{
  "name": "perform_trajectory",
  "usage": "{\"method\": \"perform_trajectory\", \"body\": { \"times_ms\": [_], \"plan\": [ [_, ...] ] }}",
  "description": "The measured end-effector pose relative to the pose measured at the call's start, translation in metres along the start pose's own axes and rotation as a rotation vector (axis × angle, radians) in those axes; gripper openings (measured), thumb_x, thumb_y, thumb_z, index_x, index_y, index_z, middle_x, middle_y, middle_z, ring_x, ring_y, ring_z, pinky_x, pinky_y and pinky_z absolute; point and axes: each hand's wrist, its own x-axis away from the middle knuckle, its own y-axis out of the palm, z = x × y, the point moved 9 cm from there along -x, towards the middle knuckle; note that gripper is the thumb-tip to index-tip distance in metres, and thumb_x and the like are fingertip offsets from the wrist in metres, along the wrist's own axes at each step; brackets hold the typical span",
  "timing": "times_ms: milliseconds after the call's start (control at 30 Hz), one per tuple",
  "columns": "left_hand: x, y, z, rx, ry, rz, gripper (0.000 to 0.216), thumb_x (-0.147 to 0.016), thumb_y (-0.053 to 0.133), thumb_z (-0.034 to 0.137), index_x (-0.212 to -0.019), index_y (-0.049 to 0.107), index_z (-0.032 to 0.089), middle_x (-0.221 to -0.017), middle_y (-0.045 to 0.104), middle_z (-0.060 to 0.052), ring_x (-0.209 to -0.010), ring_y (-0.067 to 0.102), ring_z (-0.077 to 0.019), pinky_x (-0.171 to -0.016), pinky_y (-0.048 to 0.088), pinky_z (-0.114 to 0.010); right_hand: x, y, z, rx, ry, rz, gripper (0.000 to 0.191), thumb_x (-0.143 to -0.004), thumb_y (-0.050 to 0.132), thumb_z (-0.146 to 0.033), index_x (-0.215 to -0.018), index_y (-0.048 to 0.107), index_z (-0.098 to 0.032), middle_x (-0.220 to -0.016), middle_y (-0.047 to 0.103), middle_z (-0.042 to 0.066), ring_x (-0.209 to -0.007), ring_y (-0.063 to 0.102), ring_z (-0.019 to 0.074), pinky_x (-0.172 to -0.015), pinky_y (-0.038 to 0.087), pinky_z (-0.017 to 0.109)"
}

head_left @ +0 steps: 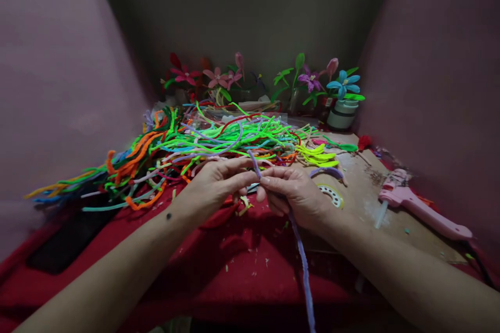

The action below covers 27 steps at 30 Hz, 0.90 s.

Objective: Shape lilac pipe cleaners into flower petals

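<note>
Both my hands meet over the red cloth (pixel 242 260) just in front of a heap of pipe cleaners (pixel 203 145). My left hand (pixel 216 184) and my right hand (pixel 297 192) each pinch the same lavender pipe cleaner (pixel 302 263). Its upper end sticks up between my fingertips, and its long tail hangs down past my right wrist toward the bottom edge. The fingers of both hands are closed on it.
A pink glue gun (pixel 417 208) lies on a brown board (pixel 363 187) at the right. A small white-and-yellow round thing (pixel 331 195) sits by my right hand. Pots of pipe-cleaner flowers (pixel 344 91) line the back. Pink walls close in on both sides.
</note>
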Motion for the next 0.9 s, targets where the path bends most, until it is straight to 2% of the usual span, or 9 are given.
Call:
{"method": "perform_trajectory", "body": {
  "times_ms": [100,200,267,367,467,533,633,800,900],
  "plan": [
    [-0.004,0.007,-0.002,0.183,-0.017,0.091,0.019,-0.074,0.064,0.033,-0.071,0.064,0.014,-0.058,0.052,0.002,-0.048,0.042,-0.006,-0.045,0.033,-0.018,0.002,0.002,0.002,0.03,0.039,0.013,0.015,-0.072,0.063,-0.026,-0.065,0.058,-0.013,-0.05,0.06,-0.003,-0.028,0.031,0.0025,-0.031,0.027,0.018],
    [-0.002,0.01,-0.003,0.28,0.033,0.179,0.017,-0.074,0.065,0.029,-0.065,0.06,0.015,-0.049,0.046,0.005,-0.046,0.038,-0.0057,-0.045,0.03,-0.018,0.002,0.002,0.004,0.06,0.084,0.04,0.017,-0.07,0.061,-0.025,-0.059,0.055,-0.014,-0.045,0.057,-0.003,-0.025,0.029,0.0025,-0.028,0.025,0.018],
    [0.001,0.012,0.0,0.299,0.083,0.224,0.014,-0.075,0.064,0.027,-0.067,0.06,0.016,-0.049,0.046,0.005,-0.046,0.039,-0.0062,-0.046,0.032,-0.018,0.003,0.001,0.005,0.071,0.112,0.057,0.016,-0.07,0.058,-0.023,-0.057,0.053,-0.014,-0.042,0.054,-0.004,-0.024,0.026,0.0022,-0.027,0.024,0.018],
    [0.007,0.012,0.009,0.297,0.155,0.272,0.012,-0.074,0.065,0.02,-0.064,0.059,0.015,-0.06,0.051,0.003,-0.051,0.041,-0.0055,-0.048,0.034,-0.018,0.003,0.0,0.009,0.092,0.156,0.081,0.015,-0.07,0.056,-0.022,-0.057,0.051,-0.016,-0.036,0.047,-0.006,-0.024,0.023,0.0026,-0.026,0.021,0.017],
    [0.005,0.013,0.008,0.383,0.144,0.251,0.012,-0.073,0.066,0.017,-0.064,0.058,0.014,-0.059,0.049,0.004,-0.05,0.039,-0.0046,-0.049,0.035,-0.017,0.003,0.002,0.014,0.054,0.178,0.05,0.015,-0.071,0.058,-0.025,-0.06,0.052,-0.016,-0.034,0.042,-0.008,-0.025,0.022,0.0029,-0.026,0.017,0.016],
    [0.0,0.014,0.0,0.501,0.089,0.205,0.012,-0.075,0.065,0.018,-0.066,0.057,0.015,-0.053,0.045,0.005,-0.047,0.036,-0.004,-0.05,0.035,-0.017,0.002,0.004,0.014,0.01,0.16,0.015,0.013,-0.072,0.058,-0.026,-0.065,0.053,-0.016,-0.036,0.042,-0.009,-0.027,0.022,0.0029,-0.027,0.016,0.016],
    [-0.004,0.018,-0.012,0.644,0.001,0.168,0.01,-0.076,0.064,0.02,-0.069,0.059,0.015,-0.052,0.047,0.006,-0.043,0.033,-0.0019,-0.05,0.035,-0.016,0.001,0.003,0.013,-0.006,0.132,0.027,0.009,-0.072,0.058,-0.023,-0.067,0.054,-0.016,-0.036,0.041,-0.009,-0.028,0.021,0.0027,-0.028,0.015,0.015],
    [0.0,0.024,-0.006,0.595,0.063,0.153,0.011,-0.078,0.062,0.018,-0.068,0.061,0.012,-0.049,0.05,0.004,-0.044,0.039,-0.0023,-0.06,0.042,-0.018,0.0,0.002,0.019,0.039,0.192,0.025,0.01,-0.07,0.057,-0.019,-0.061,0.053,-0.016,-0.033,0.033,-0.011,-0.028,0.018,0.0024,-0.028,0.013,0.015],
    [-0.002,0.024,-0.006,0.649,0.047,0.136,0.011,-0.076,0.064,0.019,-0.068,0.059,0.013,-0.057,0.056,0.003,-0.044,0.042,-0.0021,-0.06,0.045,-0.019,0.0,0.003,0.019,0.071,0.214,-0.007,0.012,-0.071,0.057,-0.02,-0.061,0.053,-0.015,-0.033,0.03,-0.011,-0.028,0.015,0.0022,-0.028,0.012,0.016]
  ]
}}
